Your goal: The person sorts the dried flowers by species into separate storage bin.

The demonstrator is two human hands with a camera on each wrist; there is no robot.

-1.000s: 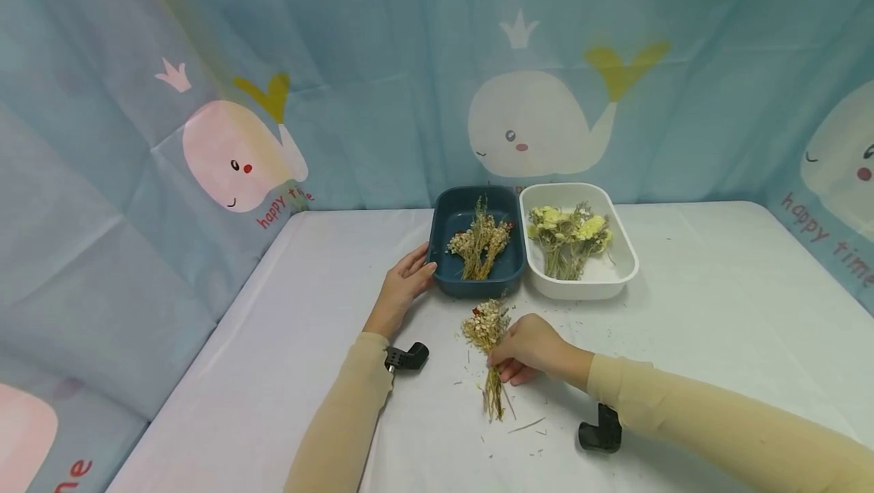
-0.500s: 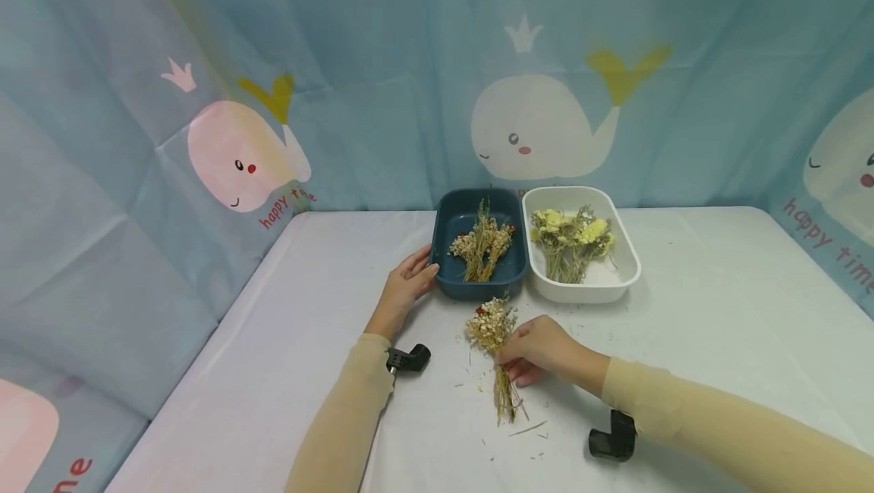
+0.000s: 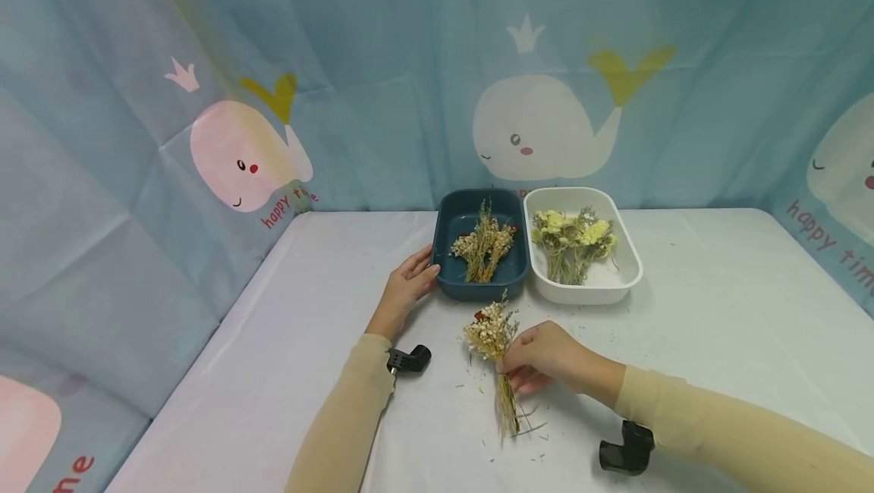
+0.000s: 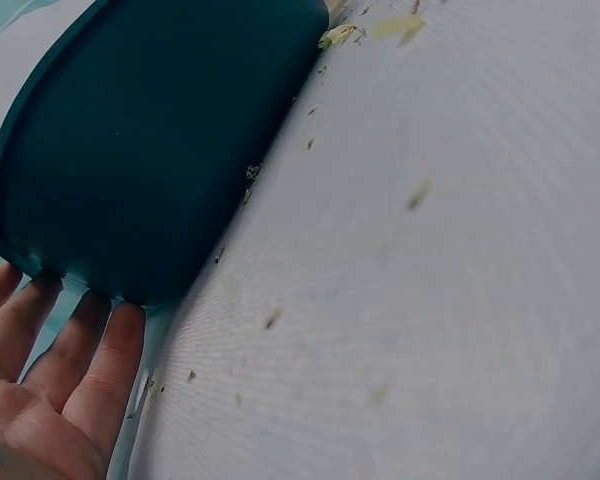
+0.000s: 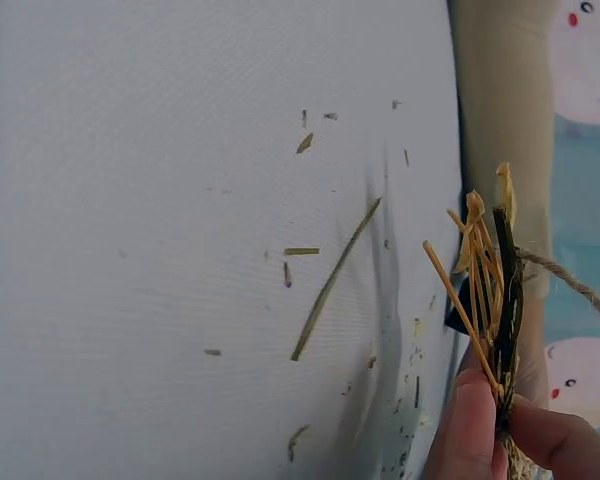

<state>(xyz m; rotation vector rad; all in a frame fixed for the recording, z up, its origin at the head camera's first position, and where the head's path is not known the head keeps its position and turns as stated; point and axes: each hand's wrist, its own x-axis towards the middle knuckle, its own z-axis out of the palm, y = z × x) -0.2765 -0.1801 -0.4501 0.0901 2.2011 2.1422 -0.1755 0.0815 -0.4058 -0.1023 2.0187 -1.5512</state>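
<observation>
My right hand [image 3: 549, 360] pinches the stems of a dried flower bouquet [image 3: 492, 332] with cream heads and a red bloom, in front of the containers. In the right wrist view, thumb and fingertips press on the tied stems [image 5: 500, 300], from which a twine end [image 5: 570, 280] sticks out; the heads are mostly out of that view. My left hand [image 3: 403, 288] is at the near left corner of a dark blue tray [image 3: 444, 288]. Straight fingers [image 4: 105, 375] touch the tray's outer wall in the left wrist view. Several dried bunches [image 3: 483, 246] lie inside this tray.
A white tray [image 3: 590, 294] with yellow dried flowers [image 3: 573, 239] stands right beside the blue one. Stem scraps [image 5: 335, 280] and crumbs lie scattered over the white tabletop [image 3: 341, 265]. A whale-print curtain [image 3: 382, 121] hangs behind and along the sides.
My right hand has shifted a little right and nearer to me with the bouquet, whose stem ends have swung the same way. The left hand stays at the blue tray.
</observation>
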